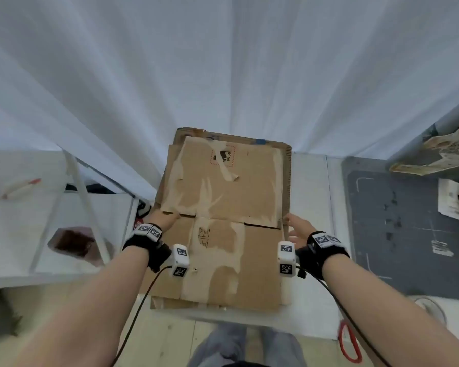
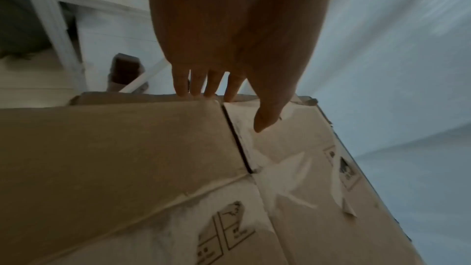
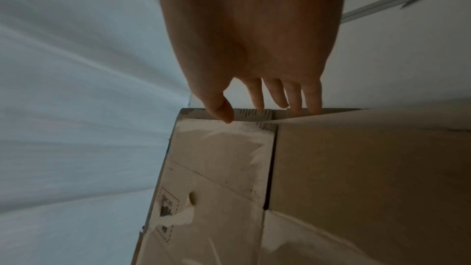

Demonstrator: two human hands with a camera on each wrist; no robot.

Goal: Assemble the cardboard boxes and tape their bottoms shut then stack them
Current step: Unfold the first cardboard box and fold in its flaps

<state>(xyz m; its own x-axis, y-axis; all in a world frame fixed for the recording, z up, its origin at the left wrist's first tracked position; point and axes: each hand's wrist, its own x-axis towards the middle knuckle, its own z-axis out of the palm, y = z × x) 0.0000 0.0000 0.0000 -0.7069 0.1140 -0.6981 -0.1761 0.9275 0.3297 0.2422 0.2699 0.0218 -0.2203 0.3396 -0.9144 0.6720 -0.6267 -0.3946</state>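
Flattened cardboard box [image 1: 223, 221] lying flat on the white table [image 1: 310, 181], a hand at each side edge.

The box (its brown face scarred with pale patches where tape was torn off) lies in front of the person, its far end against the white curtain [image 1: 170, 62] and its near end reaching the table's front edge. The left hand [image 1: 162, 219] is at the box's left edge, about halfway along: fingers [image 2: 196, 85] straight and reaching over that edge, thumb lying on the top face near a flap slit, gripping nothing. The right hand [image 1: 298, 229] is at the box's right edge, directly across, fingers [image 3: 276, 94] extended along the edge and thumb tip on the top corner, likewise loose. Right of the box lies a grey cutting mat [image 1: 398, 221], with a red loop [image 1: 349, 343] beyond the box's near right corner.
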